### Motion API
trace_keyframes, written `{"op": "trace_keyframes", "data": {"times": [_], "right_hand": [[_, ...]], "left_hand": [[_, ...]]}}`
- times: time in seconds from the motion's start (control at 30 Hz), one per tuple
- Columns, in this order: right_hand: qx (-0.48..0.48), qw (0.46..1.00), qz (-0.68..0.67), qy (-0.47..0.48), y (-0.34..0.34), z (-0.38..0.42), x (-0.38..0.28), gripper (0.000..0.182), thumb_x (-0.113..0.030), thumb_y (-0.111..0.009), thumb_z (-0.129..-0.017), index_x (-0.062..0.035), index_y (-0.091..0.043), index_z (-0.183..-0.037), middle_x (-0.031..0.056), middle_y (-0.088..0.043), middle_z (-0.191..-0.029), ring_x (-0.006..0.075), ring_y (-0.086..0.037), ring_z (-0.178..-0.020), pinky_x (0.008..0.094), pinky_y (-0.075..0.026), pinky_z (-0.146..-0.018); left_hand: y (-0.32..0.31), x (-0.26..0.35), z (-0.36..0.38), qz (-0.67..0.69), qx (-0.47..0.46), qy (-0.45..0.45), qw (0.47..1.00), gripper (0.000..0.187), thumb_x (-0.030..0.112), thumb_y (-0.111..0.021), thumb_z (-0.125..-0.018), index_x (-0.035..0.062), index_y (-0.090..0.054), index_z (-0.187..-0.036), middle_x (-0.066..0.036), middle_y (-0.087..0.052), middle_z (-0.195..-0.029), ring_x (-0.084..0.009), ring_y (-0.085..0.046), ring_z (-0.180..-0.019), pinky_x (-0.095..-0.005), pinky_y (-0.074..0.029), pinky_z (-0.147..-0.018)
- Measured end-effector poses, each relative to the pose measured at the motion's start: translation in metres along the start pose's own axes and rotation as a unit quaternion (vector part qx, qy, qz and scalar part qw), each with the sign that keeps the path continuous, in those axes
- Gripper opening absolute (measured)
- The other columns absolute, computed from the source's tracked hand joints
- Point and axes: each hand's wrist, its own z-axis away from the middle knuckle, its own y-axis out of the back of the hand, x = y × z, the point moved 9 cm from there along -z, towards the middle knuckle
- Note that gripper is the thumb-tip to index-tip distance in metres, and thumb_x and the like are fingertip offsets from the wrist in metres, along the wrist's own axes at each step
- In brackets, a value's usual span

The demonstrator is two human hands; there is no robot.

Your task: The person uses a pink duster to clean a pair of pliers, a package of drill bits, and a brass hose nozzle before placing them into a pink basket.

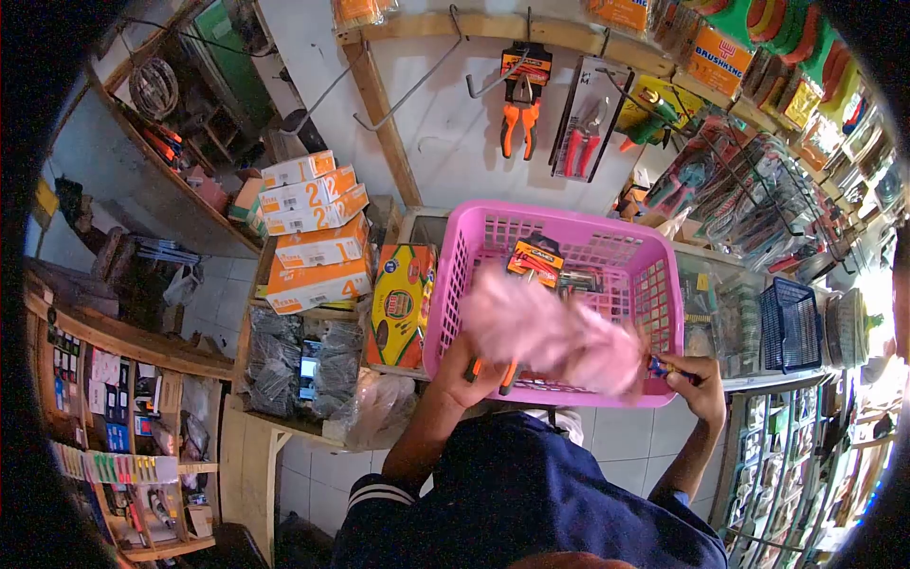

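In my left hand (459, 381) is a pair of pliers with orange and black handles (508, 378) and a black-and-orange CAMEL card (534, 261) at its top. A pink, fluffy-looking duster (550, 332), smeared by motion, crosses in front and hides the pliers' middle and part of my fingers. My right hand (699, 387) is closed round the duster's blue handle (661, 367). Both hands are at the near side of a pink plastic basket (669, 284). Other packaged items lie inside it, mostly hidden.
Stacked orange-and-white boxes (318, 248) and a yellow-red box (402, 305) stand left of the basket. Metal hooks (417, 81) stick out above, with packaged pliers (520, 114) and pruners (583, 133) hanging. A dark blue basket (790, 327) sits on the glass counter at right.
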Motion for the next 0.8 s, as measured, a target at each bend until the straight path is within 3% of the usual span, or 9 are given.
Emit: {"op": "trace_keyframes", "data": {"times": [0.07,0.13,0.17,0.23,0.37,0.53,0.67,0.77,0.8], "right_hand": [[0.021,0.999,-0.029,-0.04,0.003,-0.001,-0.007,0.037,-0.022,-0.073,-0.084,0.0023,-0.068,-0.112,0.0102,-0.071,-0.085,0.0091,-0.06,-0.076,0.0263,-0.048,-0.069],[0.036,0.996,-0.003,-0.081,0.007,-0.001,0.008,0.038,-0.023,-0.073,-0.085,0.0024,-0.068,-0.113,0.0103,-0.071,-0.086,0.0088,-0.059,-0.075,0.0258,-0.048,-0.068],[0.017,0.998,0.025,-0.057,0.007,-0.001,0.01,0.038,-0.023,-0.073,-0.085,0.0022,-0.068,-0.113,0.0093,-0.071,-0.085,0.0086,-0.058,-0.073,0.0252,-0.047,-0.067],[0.004,0.999,0.038,-0.03,0.007,-0.001,0.006,0.037,-0.022,-0.072,-0.085,0.002,-0.068,-0.113,0.0073,-0.07,-0.083,0.0081,-0.057,-0.07,0.0243,-0.046,-0.065],[0.084,0.994,-0.028,-0.056,0.008,-0.001,-0.005,0.033,-0.016,-0.07,-0.086,0.0024,-0.069,-0.112,0.0067,-0.07,-0.081,0.0075,-0.054,-0.064,0.0242,-0.045,-0.059],[-0.074,0.997,-0.031,-0.01,-0.014,0.006,-0.013,0.033,-0.016,-0.071,-0.085,0.0037,-0.068,-0.111,0.0089,-0.072,-0.085,0.0083,-0.06,-0.069,0.0242,-0.049,-0.061],[-0.026,0.998,-0.047,-0.037,-0.01,0.01,0.006,0.033,-0.016,-0.073,-0.083,0.0033,-0.069,-0.11,0.0112,-0.073,-0.09,0.0102,-0.064,-0.075,0.0248,-0.052,-0.065],[-0.107,0.993,-0.042,-0.004,-0.024,0.015,-0.001,0.032,-0.014,-0.072,-0.083,0.0037,-0.069,-0.11,0.0113,-0.073,-0.089,0.0096,-0.063,-0.077,0.0248,-0.051,-0.066],[-0.079,0.995,-0.05,-0.018,-0.017,0.015,-0.001,0.033,-0.014,-0.074,-0.082,0.0038,-0.069,-0.11,0.0114,-0.073,-0.088,0.0099,-0.063,-0.077,0.0251,-0.05,-0.066]], "left_hand": [[0.001,-0.002,0.002,-0.004,-0.016,-0.012,1.0,0.04,0.031,-0.047,-0.099,0.0064,-0.05,-0.131,-0.02,-0.053,-0.135,-0.0295,-0.06,-0.107,-0.039,-0.051,-0.085],[-0.026,-0.006,-0.011,0.429,-0.055,0.139,0.891,0.039,0.029,-0.047,-0.099,0.0056,-0.05,-0.131,-0.018,-0.053,-0.134,-0.029,-0.058,-0.113,-0.039,-0.05,-0.088],[-0.024,-0.007,-0.011,0.42,-0.019,0.14,0.896,0.039,0.029,-0.047,-0.1,0.0052,-0.051,-0.13,-0.016,-0.056,-0.131,-0.0275,-0.055,-0.118,-0.0408,-0.049,-0.092],[0.008,-0.016,-0.001,0.083,0.026,0.03,0.996,0.037,0.027,-0.05,-0.099,0.0045,-0.054,-0.128,-0.018,-0.055,-0.132,-0.028,-0.062,-0.103,-0.043,-0.05,-0.092],[-0.012,-0.013,-0.008,0.3,0.0,0.117,0.947,0.045,0.038,-0.044,-0.099,0.0044,-0.053,-0.128,-0.019,-0.053,-0.135,-0.0304,-0.064,-0.093,-0.0451,-0.049,-0.093],[-0.04,-0.019,-0.006,0.528,-0.083,0.243,0.809,0.047,0.04,-0.047,-0.098,0.0036,-0.052,-0.127,-0.018,-0.057,-0.126,-0.0314,-0.06,-0.104,-0.0508,-0.049,-0.092],[-0.021,-0.002,-0.008,0.395,0.102,0.18,0.895,0.029,0.034,-0.054,-0.096,0.0077,-0.062,-0.105,-0.007,-0.062,-0.104,-0.0199,-0.061,-0.094,-0.0345,-0.052,-0.079],[-0.032,-0.009,-0.012,0.521,-0.022,0.177,0.835,0.035,0.036,-0.051,-0.097,0.0078,-0.058,-0.117,-0.011,-0.063,-0.11,-0.0234,-0.06,-0.104,-0.0471,-0.049,-0.09],[-0.023,-0.004,-0.011,0.399,-0.002,0.117,0.909,0.036,0.037,-0.051,-0.098,0.0082,-0.057,-0.118,-0.01,-0.063,-0.109,-0.023,-0.061,-0.103,-0.0467,-0.05,-0.088]]}}
